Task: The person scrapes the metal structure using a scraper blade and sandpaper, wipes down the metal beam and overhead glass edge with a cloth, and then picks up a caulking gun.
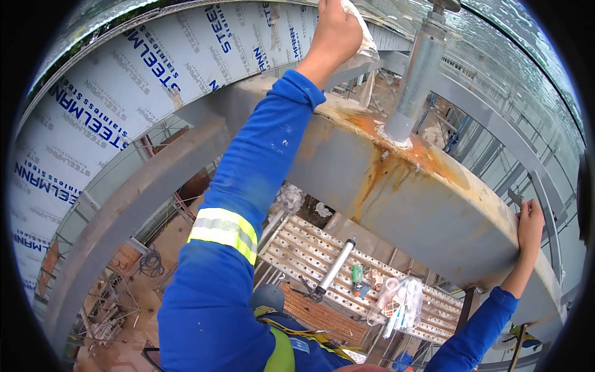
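Note:
My left hand (334, 38) is raised at the top of the view, its fingers closed around a crumpled white cloth (365, 48); the fingertips are cut off by the frame edge. Lower right, my right hand (530, 224) is at the outer edge of the curved grey steel beam (427, 198). Its fingers pinch a small dark flat blade, like a scraper (514, 198). Between the hands a round metal post (421, 80) stands on the beam. White residue rings its foot, and orange rust streaks run down the beam face.
Below is a perforated metal scaffold platform (297, 248). On it lie a caulking gun (334, 270), a green-handled tool (357, 279) and a clear plastic bag (403, 304) with white tubes. Film-covered panels (105, 105) curve along the left. Open drops show beside the beam.

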A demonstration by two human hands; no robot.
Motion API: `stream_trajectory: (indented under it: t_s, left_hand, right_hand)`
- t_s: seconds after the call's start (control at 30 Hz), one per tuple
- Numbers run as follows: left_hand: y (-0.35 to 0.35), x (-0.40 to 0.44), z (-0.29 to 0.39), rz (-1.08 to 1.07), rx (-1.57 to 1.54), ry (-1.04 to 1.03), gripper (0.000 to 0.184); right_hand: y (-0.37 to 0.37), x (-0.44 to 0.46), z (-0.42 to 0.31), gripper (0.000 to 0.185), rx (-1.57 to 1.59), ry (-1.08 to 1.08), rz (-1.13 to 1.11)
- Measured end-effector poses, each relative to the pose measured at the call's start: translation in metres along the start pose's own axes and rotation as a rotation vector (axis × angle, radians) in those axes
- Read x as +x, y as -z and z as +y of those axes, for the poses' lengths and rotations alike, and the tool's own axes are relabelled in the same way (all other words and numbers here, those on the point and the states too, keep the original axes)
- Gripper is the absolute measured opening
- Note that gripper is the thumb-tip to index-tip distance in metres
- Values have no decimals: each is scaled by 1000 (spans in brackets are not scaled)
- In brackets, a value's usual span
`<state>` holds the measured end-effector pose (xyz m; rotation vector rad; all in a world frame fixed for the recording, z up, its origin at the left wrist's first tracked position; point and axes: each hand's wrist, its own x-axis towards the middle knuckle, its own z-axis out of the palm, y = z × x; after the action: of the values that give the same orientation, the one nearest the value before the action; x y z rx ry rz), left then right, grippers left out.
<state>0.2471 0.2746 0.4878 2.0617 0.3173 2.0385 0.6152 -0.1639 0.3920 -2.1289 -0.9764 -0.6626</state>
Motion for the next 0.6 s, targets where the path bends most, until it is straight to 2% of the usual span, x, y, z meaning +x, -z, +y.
stream_trajectory:
  t_s: [0.03,0.1,0.2,0.33,0.43,0.5,0.6]
  left_hand:
    - [-3,1,-7,-8,3,-2,62]
    - [-13,8,-34,248,66,-146,60]
    - [-12,18,-30,245,20,-120,55]
    - [-11,22,15,65,4,-27,50]
    - [-43,18,26,146,-1,-105,48]
    - [-50,6,39,19,38,-376,46]
    - [-29,-9,46,-70,84,-347,47]
  right_hand:
    - [0,0,-1,31,-1,-2,0]
    - [0,1,0,31,-9,-7,-5]
    - [0,3,6,31,-13,5,-21]
    - [-1,4,9,31,-8,8,-18]
    - [-2,5,13,31,-14,22,-4]
    - [-1,6,14,31,-11,27,-30]
    - [-2,3,13,32,18,29,-6]
